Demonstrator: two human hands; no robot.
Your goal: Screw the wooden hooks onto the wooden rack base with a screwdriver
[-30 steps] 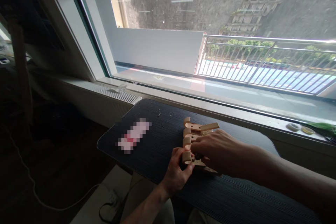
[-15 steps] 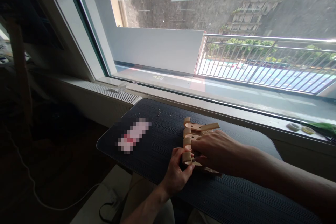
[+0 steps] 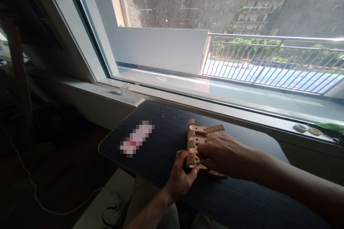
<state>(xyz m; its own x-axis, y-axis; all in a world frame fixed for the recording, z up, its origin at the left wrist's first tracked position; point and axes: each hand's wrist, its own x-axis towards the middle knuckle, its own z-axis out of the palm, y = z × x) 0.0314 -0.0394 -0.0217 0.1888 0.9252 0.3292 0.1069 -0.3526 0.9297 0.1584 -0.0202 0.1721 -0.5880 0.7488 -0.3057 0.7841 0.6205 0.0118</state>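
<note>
A light wooden piece with several curved, hook-like ends (image 3: pixel 191 145) lies on the dark table. Small dark round spots, screws or holes, mark its flat strips. My left hand (image 3: pixel 182 176) grips the nearest curved end (image 3: pixel 191 160) between thumb and fingers. Over the middle of the piece, my right hand (image 3: pixel 221 152) has its fingers curled together, tips beside the dark spot on that nearest strip. Whatever those fingers hold is hidden. One wooden strip (image 3: pixel 215 128) sticks out at the far side, past the right hand's knuckles.
The dark table (image 3: pixel 158 143) has rounded corners and bears a blurred pink-and-white item (image 3: pixel 137 137) at left. A tiny thin bit (image 3: pixel 162 116) lies near its far edge. Behind runs a window sill with round rolls (image 3: pixel 300 128) at right. A white cable (image 3: pixel 67 213) hangs at lower left.
My right hand's fingers have shifted slightly, showing a little more of the curved ends. My left hand keeps its hold, and the wooden piece stays in place.
</note>
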